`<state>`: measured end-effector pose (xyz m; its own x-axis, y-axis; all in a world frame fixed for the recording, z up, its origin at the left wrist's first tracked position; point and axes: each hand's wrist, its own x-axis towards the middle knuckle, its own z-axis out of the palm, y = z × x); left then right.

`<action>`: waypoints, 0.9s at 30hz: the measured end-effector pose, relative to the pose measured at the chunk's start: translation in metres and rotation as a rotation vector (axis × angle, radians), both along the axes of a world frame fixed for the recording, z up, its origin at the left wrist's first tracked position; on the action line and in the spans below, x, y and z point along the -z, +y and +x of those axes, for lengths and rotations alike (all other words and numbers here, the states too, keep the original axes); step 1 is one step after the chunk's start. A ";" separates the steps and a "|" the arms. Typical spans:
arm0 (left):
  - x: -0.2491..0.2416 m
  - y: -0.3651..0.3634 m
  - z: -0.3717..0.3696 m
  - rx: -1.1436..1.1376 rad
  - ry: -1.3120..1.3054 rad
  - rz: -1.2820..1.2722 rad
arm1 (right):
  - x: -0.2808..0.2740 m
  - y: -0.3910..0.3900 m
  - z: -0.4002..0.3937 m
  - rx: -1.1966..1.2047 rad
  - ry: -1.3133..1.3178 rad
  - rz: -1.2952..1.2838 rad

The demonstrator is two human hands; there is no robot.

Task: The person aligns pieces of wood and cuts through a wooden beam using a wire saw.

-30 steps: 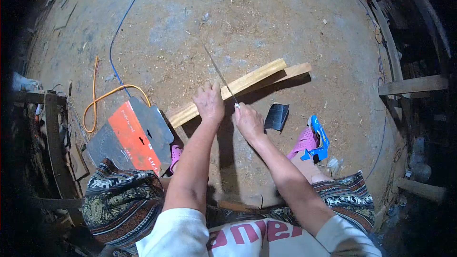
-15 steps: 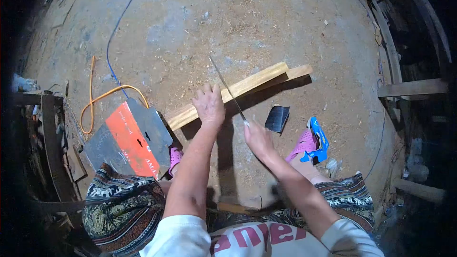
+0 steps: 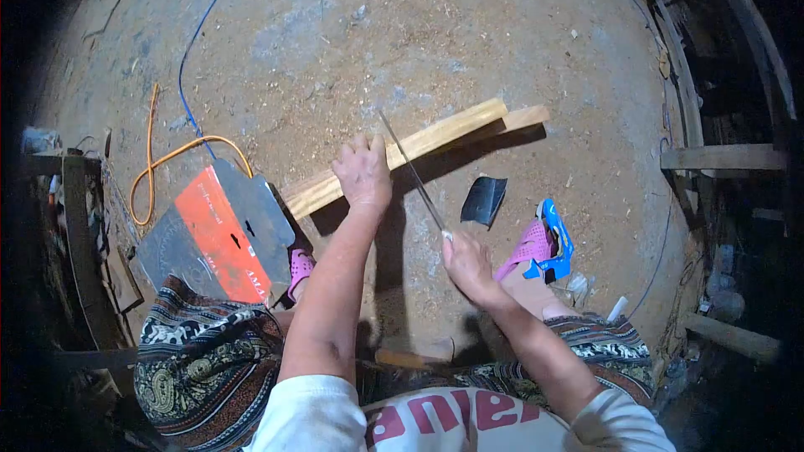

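Right hand point(image 3: 467, 261) has drawn back toward the lower centre of the frame since a second ago, fingers wrapped tight around the handle of a thin saw blade point(image 3: 412, 172). The blade has slid back across the wooden plank point(image 3: 394, 156), so a pull stroke is under way. Left hand point(image 3: 363, 172), fingers spread, stays pressed flat on the plank, mid-frame on the floor point(image 3: 335, 25).

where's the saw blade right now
In the head view the thin metal saw blade crosses the pale wooden plank mid-frame, just right of the left hand, held by the right hand.
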<state>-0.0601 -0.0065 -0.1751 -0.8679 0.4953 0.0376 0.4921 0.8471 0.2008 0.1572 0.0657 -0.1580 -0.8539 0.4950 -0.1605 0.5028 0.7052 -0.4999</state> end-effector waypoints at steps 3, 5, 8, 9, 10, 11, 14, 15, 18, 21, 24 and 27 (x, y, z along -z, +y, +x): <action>-0.001 0.003 0.002 0.031 0.024 0.026 | 0.008 0.005 -0.040 0.035 -0.096 -0.059; 0.003 0.002 0.000 0.025 0.051 0.013 | 0.014 0.004 -0.070 0.052 0.130 -0.014; -0.005 0.000 -0.001 0.024 0.045 -0.008 | -0.002 0.002 -0.068 0.071 0.070 -0.023; 0.001 0.002 0.002 0.010 0.046 0.012 | -0.007 0.001 -0.038 0.052 0.033 -0.028; -0.001 0.001 0.002 0.022 0.047 0.030 | -0.011 -0.003 -0.018 0.037 -0.006 -0.050; -0.002 0.000 0.002 0.014 0.026 0.030 | -0.008 -0.002 -0.012 0.030 -0.027 -0.050; 0.002 0.001 0.000 0.053 0.002 -0.035 | -0.004 0.001 -0.018 0.081 -0.053 -0.043; 0.000 0.003 0.000 0.062 0.012 -0.032 | 0.001 0.006 -0.045 0.055 -0.059 -0.033; -0.010 0.001 -0.003 0.064 -0.051 -0.058 | 0.008 0.004 -0.089 0.047 -0.011 -0.013; -0.009 -0.001 -0.001 0.050 -0.006 -0.028 | -0.006 0.008 -0.093 0.061 0.011 0.002; -0.015 -0.001 0.006 0.054 -0.121 -0.017 | -0.010 0.010 -0.091 0.021 -0.030 -0.024; -0.028 0.005 -0.010 0.015 -0.512 -0.111 | 0.003 0.015 -0.091 0.060 -0.240 -0.077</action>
